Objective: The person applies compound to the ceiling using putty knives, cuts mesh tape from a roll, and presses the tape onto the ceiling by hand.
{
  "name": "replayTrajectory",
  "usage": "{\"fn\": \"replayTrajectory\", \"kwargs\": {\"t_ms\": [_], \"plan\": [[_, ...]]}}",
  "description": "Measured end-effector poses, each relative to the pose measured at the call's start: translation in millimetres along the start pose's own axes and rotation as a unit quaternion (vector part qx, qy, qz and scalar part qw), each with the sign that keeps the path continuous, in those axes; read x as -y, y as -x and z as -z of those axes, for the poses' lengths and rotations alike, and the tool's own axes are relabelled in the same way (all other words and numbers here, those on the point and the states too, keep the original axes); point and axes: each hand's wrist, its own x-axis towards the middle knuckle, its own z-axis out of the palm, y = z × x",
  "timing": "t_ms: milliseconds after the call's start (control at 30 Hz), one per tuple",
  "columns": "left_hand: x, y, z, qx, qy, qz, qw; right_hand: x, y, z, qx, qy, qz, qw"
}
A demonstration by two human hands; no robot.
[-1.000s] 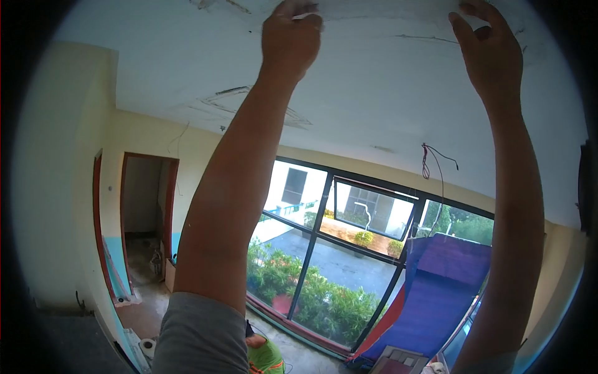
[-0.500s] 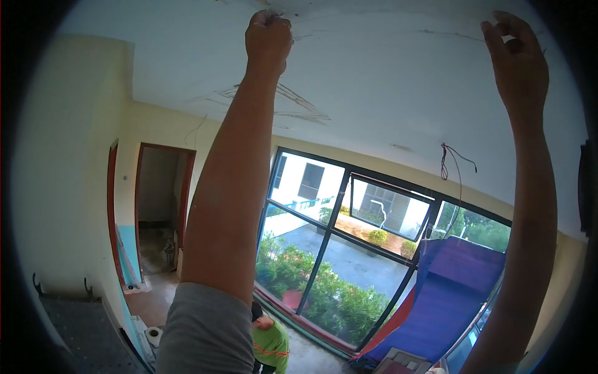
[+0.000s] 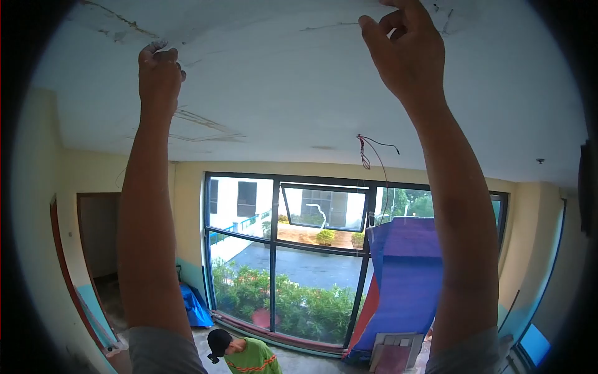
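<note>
Both my arms reach up to the stained white ceiling point(image 3: 268, 81). My left hand point(image 3: 161, 75) is closed at the ceiling on the left, with a small whitish, see-through bit at its fingertips that I cannot make out. My right hand point(image 3: 411, 56) is raised at the upper right, thumb and fingers bent toward each other in a loose pinch. Anything between those fingertips is too small to tell. A thin dark line point(image 3: 330, 27) runs along the ceiling toward the right thumb; whether it is a crack or a thread is unclear.
Red and black wires point(image 3: 365, 153) hang from the ceiling. Below, a person in a green shirt and dark cap point(image 3: 252, 356) bends down. A large window point(image 3: 272, 293) with one tilted pane lies ahead, beside a blue-purple sheet point(image 3: 405, 274). A doorway point(image 3: 99, 249) is on the left.
The view has swung right and levelled, so both hands appear farther left. The right hand looks larger, its fingers still bent. More of the person below shows.
</note>
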Motion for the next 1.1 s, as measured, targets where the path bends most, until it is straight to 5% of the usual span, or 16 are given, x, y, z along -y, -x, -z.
{"fn": "replayTrajectory", "kwargs": {"t_ms": [233, 333, 433, 500, 533, 567, 667, 700, 767, 867, 900, 1100], "plan": [[-5.8, 94.0, 58.7, 0.095, -0.140, -0.012, 0.986, -47.2, 31.1, 7.5, 0.018, -0.017, 0.017, 1.000], [17.8, 188.7, 128.4, 0.139, -0.134, 0.113, 0.975, -48.9, 96.2, 39.3, 0.068, 0.029, 0.018, 0.997], [49.1, 327.2, 237.7, 0.204, -0.195, 0.229, 0.932, -63.9, 205.6, 71.3, 0.176, 0.068, -0.108, 0.976], [67.8, 436.7, 317.4, 0.176, -0.155, 0.434, 0.870, -92.9, 301.6, 97.5, 0.331, 0.165, -0.248, 0.895], [78.2, 496.5, 364.9, 0.209, -0.314, 0.455, 0.806, -95.2, 355.5, 98.4, 0.374, 0.203, -0.219, 0.878], [62.1, 541.5, 392.5, 0.190, -0.362, 0.434, 0.803, -123.3, 427.3, 112.0, 0.427, 0.147, -0.199, 0.870], [-23.0, 610.9, 469.9, 0.186, -0.496, 0.624, 0.575, -119.6, 626.4, 174.2, 0.564, 0.116, -0.351, 0.739], [-43.1, 642.2, 510.5, 0.200, -0.534, 0.624, 0.534, -109.7, 690.7, 205.2, 0.587, 0.091, -0.363, 0.718], [-80.6, 686.1, 587.8, 0.195, -0.602, 0.620, 0.464, -30.7, 717.4, 232.5, 0.716, 0.132, -0.376, 0.573], [-114.4, 673.9, 635.8, 0.200, -0.685, 0.606, 0.351, 22.7, 813.8, 318.6, 0.753, 0.020, -0.377, 0.538], [-120.2, 662.2, 642.5, 0.206, -0.709, 0.600, 0.309, 39.1, 819.8, 327.6, 0.782, 0.031, -0.424, 0.456], [-123.8, 606.9, 710.9, 0.214, -0.774, 0.573, 0.163, 96.2, 845.9, 387.0, 0.850, 0.041, -0.414, 0.324]]}}
